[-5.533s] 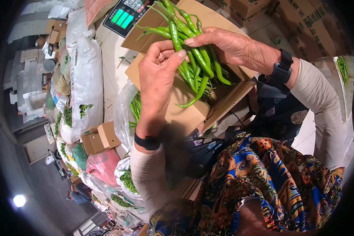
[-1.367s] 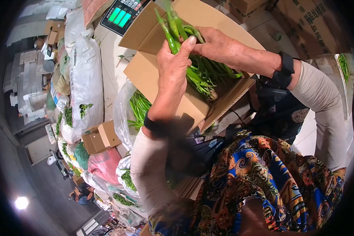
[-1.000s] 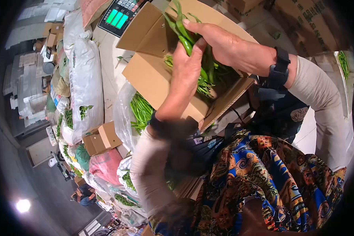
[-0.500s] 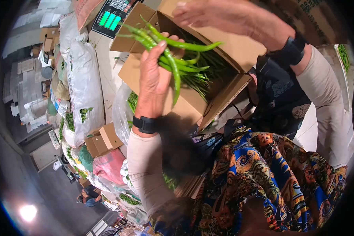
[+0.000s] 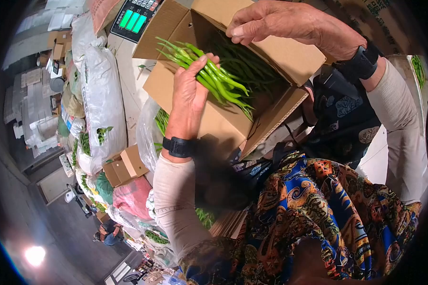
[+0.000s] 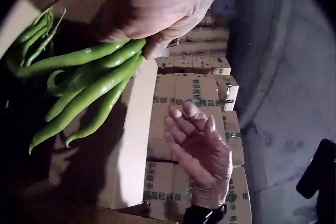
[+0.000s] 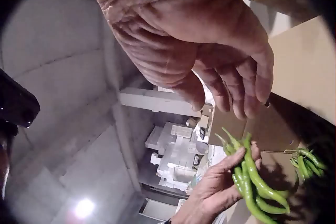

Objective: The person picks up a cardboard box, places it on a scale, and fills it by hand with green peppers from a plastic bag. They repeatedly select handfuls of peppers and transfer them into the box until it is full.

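In the head view my left hand (image 5: 188, 102) grips a small bunch of long green chili peppers (image 5: 221, 85) over the near side of an open cardboard box (image 5: 223, 126). Its thumb lies across the bunch; stems point up-left and tips hang toward the box. More green chili peppers (image 5: 245, 59) lie in shadow inside the box. Above the box's right flap, my right hand (image 5: 290, 23) is held with loosely bent fingers and nothing in it. The right wrist view shows that same right hand (image 7: 184, 45) apart from the held peppers (image 7: 252, 182).
A scale (image 5: 135, 19) with a lit green display stands beyond the box. To the left are a clear plastic bag (image 5: 147, 130) of peppers, a white sack (image 5: 102, 99) and a small carton (image 5: 121, 168). Printed cartons (image 6: 197, 90) stack up in the left wrist view.
Both hands were on the bunch a second ago. My right hand has let go and moved up and right; my left hand has moved left, still gripping the peppers.
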A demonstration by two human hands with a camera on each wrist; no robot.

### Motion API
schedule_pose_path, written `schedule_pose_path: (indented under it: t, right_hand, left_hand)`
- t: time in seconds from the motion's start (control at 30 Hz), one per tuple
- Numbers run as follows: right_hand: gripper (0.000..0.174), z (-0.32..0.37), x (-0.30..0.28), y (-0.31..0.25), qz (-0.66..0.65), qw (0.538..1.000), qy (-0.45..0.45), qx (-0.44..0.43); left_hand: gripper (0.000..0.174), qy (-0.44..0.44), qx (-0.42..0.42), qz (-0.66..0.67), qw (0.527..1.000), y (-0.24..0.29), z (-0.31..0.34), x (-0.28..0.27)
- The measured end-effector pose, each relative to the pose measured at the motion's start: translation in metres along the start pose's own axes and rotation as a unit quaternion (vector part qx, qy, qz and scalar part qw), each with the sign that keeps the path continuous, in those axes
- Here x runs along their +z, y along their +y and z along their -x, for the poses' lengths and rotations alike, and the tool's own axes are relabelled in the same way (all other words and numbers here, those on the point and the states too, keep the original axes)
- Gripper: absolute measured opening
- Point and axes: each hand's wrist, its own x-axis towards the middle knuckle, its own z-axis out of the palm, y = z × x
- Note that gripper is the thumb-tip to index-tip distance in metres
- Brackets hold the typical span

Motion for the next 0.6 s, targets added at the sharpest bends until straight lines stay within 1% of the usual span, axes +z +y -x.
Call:
schedule_pose_path:
  t: [0.07,0.17,0.23,0.27,0.3,0.33,0.37,0.4,0.43,0.47,0.5,0.53,0.57,0.6]
  right_hand:
    - [0.059,0.009,0.001,0.000,-0.109,0.993,0.022,-0.032]
    - [0.060,0.013,0.000,-0.004,-0.111,0.993,0.017,-0.041]
    - [0.058,0.005,0.000,0.002,-0.105,0.994,0.022,-0.027]
    - [0.057,0.002,0.001,0.003,-0.100,0.994,0.028,-0.015]
    - [0.057,0.003,0.001,0.003,-0.100,0.995,0.025,-0.015]
    - [0.056,0.008,0.001,0.000,-0.101,0.994,0.024,-0.028]
    - [0.055,0.012,0.002,-0.004,-0.102,0.994,0.024,-0.040]
    - [0.055,0.018,0.003,-0.011,-0.101,0.994,0.022,-0.041]
    - [0.051,0.024,0.005,-0.018,-0.082,0.995,0.037,-0.034]
    - [0.048,0.028,0.005,-0.022,-0.064,0.996,0.052,-0.027]
    - [0.048,0.025,0.003,-0.020,-0.063,0.996,0.051,-0.027]
    - [0.043,0.019,0.000,-0.013,-0.038,0.998,0.039,-0.022]
    - [0.040,0.015,-0.004,-0.009,-0.013,0.999,0.026,-0.016]
    - [0.040,0.012,-0.008,-0.009,-0.013,1.000,0.024,-0.016]
  left_hand:
    - [0.022,0.009,-0.008,0.003,1.000,-0.011,-0.009,-0.008]
    - [0.017,0.017,-0.020,0.004,1.000,-0.027,-0.026,-0.010]
    - [0.018,0.003,-0.056,0.024,0.998,-0.035,-0.036,-0.005]
    - [0.019,0.007,-0.014,0.023,1.000,-0.044,-0.049,-0.010]
    - [0.019,0.009,-0.013,0.023,1.000,-0.047,-0.059,-0.020]
    - [0.019,0.045,-0.068,-0.055,0.995,-0.044,-0.064,-0.025]
    - [0.020,0.081,-0.123,-0.133,0.980,-0.034,-0.055,-0.013]
    - [0.019,0.178,-0.106,-0.181,0.961,-0.033,-0.040,0.001]
    - [0.019,0.178,-0.105,-0.181,0.962,-0.036,-0.039,-0.004]
    - [0.023,0.166,-0.058,-0.256,0.951,-0.042,-0.041,-0.016]
    - [0.027,0.152,-0.011,-0.329,0.932,-0.047,-0.043,-0.028]
    - [0.036,0.142,-0.024,-0.357,0.923,-0.050,-0.050,-0.041]
    - [0.036,0.143,-0.025,-0.357,0.923,-0.036,-0.036,-0.025]
    - [0.037,0.111,-0.027,-0.328,0.938,-0.020,-0.019,-0.011]
